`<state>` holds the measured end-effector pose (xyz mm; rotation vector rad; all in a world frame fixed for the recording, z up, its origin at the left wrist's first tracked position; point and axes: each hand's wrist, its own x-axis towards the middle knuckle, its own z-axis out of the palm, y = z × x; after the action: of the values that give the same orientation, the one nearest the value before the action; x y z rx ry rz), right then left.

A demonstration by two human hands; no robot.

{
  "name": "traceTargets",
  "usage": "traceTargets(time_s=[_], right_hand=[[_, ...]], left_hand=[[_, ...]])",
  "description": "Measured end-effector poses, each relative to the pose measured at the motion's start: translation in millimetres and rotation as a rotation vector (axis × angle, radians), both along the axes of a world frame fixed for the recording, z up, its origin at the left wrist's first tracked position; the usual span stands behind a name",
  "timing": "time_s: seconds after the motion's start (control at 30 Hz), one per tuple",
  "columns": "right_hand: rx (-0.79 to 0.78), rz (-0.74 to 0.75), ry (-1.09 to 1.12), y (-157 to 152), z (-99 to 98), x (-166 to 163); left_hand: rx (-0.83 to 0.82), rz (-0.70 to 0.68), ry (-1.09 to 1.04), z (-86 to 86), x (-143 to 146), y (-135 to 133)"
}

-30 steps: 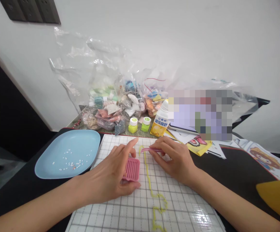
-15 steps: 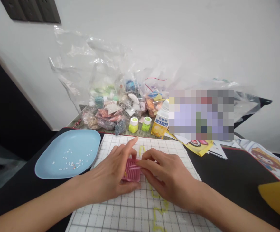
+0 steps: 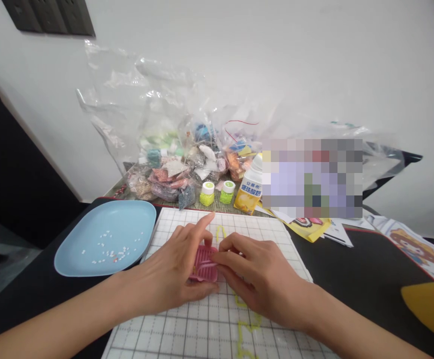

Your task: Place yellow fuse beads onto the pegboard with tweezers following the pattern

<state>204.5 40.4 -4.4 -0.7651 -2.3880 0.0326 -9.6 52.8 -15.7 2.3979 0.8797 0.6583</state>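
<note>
My left hand (image 3: 172, 269) grips a small ribbed pink tray (image 3: 204, 263) on a white gridded mat (image 3: 205, 329), thumb at its near edge, index finger stretched out. My right hand (image 3: 256, 279) is pinched over the tray's right side, holding a thin pink pen tool that is mostly hidden by the fingers. A line of yellow beads (image 3: 247, 326) runs down the mat and passes under my right hand.
A light blue plate (image 3: 90, 254) with several tiny white beads lies to the left. Behind the mat stand two green-capped bottles (image 3: 207, 194), a yellow drink carton (image 3: 249, 192) and clear bags of bead packets (image 3: 172, 174). Papers (image 3: 411, 244) lie right; a yellow object (image 3: 432, 306) sits at the right edge.
My right hand has moved left and nearer from the top of the bead line, bringing the pink pen tool onto the pink tray. My left hand has stayed on the tray.
</note>
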Motion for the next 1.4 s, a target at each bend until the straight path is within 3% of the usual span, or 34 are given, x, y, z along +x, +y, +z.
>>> traceTargets(time_s=[0.37, 0.63, 0.87, 1.4], right_hand=[[0.016, -0.013, 0.037, 3.2, 2.0, 3.3], [0.0, -0.107, 0.18, 24.9, -6.1, 20.9], [0.0, -0.175, 0.147, 35.1, -16.9, 28.7], [0.113, -0.179, 0.126, 34.6, -19.5, 26.6]], left_hand=[[0.018, -0.007, 0.024, 3.6, 0.8, 0.3], [0.039, 0.004, 0.04, 6.0, 1.0, -1.3], [0.063, 0.004, 0.042, 6.9, 2.3, -0.7], [0.032, -0.015, 0.049, 8.6, 2.3, -0.5]])
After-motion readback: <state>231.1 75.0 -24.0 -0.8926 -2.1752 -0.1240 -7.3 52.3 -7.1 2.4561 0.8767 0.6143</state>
